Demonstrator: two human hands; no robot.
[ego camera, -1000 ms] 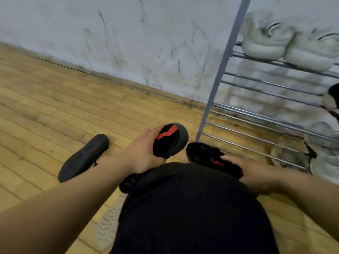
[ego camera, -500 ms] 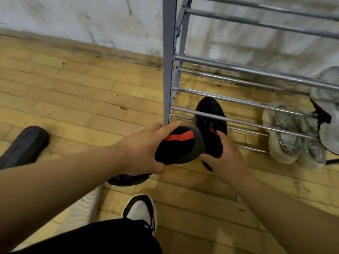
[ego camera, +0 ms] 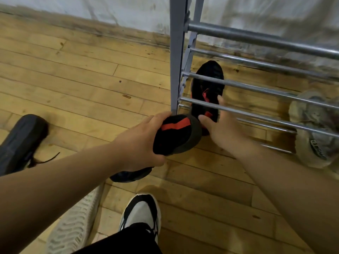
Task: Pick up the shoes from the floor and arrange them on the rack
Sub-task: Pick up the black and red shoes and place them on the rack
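Released since half a second ago, the placed shoe (ego camera: 209,83) lies twelve-to-six low in the rack (ego camera: 256,87), the right hand (ego camera: 222,129) with its grip spread apart. The left hand (ego camera: 139,142) clamps the held shoe (ego camera: 176,134); its slot is likely at two o'clock.

Indoor shoe-storage corner, looks like a home rather than a shop. Worn wooden plank floor (ego camera: 82,79) fills the left and centre of the frame, grimy where it meets a scuffed, stained white wall (ego camera: 110,8) along the top. Grey metal shoe rack (ego camera: 176,52) with chrome bars stands upper right, against that wall. Used footwear all around:
- black-and-red shoe (ego camera: 211,67) behind the bars
- second black-and-red shoe (ego camera: 174,138) at centre frame
- dirty pale sneakers (ego camera: 315,154) at the right edge
- dark shoe (ego camera: 20,142) on the floor at the left edge
- pale ribbed sole (ego camera: 73,226) at lower left
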